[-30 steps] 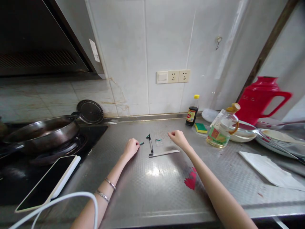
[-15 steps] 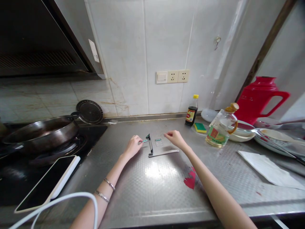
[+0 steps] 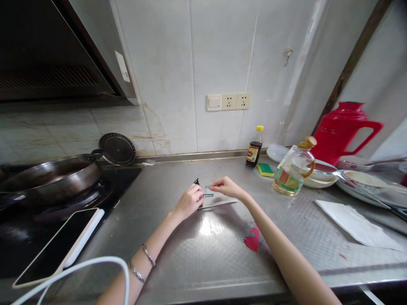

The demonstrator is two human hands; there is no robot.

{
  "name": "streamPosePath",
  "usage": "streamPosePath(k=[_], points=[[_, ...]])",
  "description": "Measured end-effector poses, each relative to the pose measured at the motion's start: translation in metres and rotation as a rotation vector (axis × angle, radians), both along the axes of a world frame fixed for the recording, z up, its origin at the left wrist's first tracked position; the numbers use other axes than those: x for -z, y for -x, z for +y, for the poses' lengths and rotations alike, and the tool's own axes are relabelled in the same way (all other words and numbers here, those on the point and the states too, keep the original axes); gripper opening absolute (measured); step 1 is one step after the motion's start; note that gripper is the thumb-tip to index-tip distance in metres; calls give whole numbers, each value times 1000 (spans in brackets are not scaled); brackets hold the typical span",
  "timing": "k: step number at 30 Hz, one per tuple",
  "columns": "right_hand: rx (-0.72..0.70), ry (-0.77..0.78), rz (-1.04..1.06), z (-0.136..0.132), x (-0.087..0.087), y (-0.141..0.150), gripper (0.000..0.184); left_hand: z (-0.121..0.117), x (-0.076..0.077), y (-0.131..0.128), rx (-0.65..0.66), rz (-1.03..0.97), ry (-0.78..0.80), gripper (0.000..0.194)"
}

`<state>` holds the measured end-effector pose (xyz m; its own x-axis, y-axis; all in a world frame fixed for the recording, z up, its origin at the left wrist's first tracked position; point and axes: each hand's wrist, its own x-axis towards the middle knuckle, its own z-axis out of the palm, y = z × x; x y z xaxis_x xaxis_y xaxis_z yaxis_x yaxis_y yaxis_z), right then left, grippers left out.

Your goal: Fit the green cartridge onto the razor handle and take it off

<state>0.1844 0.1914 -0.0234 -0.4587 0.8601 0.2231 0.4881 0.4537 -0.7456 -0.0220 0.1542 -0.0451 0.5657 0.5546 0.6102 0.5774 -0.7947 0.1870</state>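
Observation:
My left hand point(image 3: 189, 201) is closed, with a thin green-and-black razor cartridge point(image 3: 208, 195) pinched in its fingertips and pointing right. My right hand point(image 3: 227, 187) has its thumb and finger together on the right end of a second small green-edged cartridge point(image 3: 207, 186), just above the first. Behind my left fingers lies a razor point(image 3: 196, 181); its dark head shows and most of its handle is hidden. A slim grey handle-like bar point(image 3: 221, 203) rests on the metal counter below both hands, its left end partly covered.
On the left are a pan point(image 3: 57, 173) on the stove and a phone point(image 3: 57, 245) with a white cable point(image 3: 104, 259). To the right stand a sauce bottle point(image 3: 253, 152), a sponge point(image 3: 265, 170), an oil jug point(image 3: 290, 178), a red thermos point(image 3: 337, 131), dishes and a white napkin point(image 3: 356, 222).
My left hand has moved right with its cartridge, now in front of the razor. My right hand has come left and closed on the cartridge that lay on the counter.

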Motion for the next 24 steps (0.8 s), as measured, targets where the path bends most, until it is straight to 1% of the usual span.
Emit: streamPosePath(k=[5,11,13,16,19,22,24], points=[[-124,55,-50,-5,-2,1,31,-3,-3,-2,19,14,-20,17],[-179,76,-56,-8,-5,2,30,-6,-6,-4,30,37,-35,19],[-177,97,-45,-9,-7,2,29,-6,-5,-4,32,20,-29,19],[-149,175,-55,-12,-10,1,29,-5,-4,-4,35,-21,-13,19],[-127,237,-12,-12,-11,1,30,-4,-6,-4,17,-99,9,18],[-91,241,105,-11,-11,1,31,-2,-10,-3,-71,-244,54,17],[-51,238,205,-9,-11,2,31,-1,-12,-3,-139,-337,142,16]])
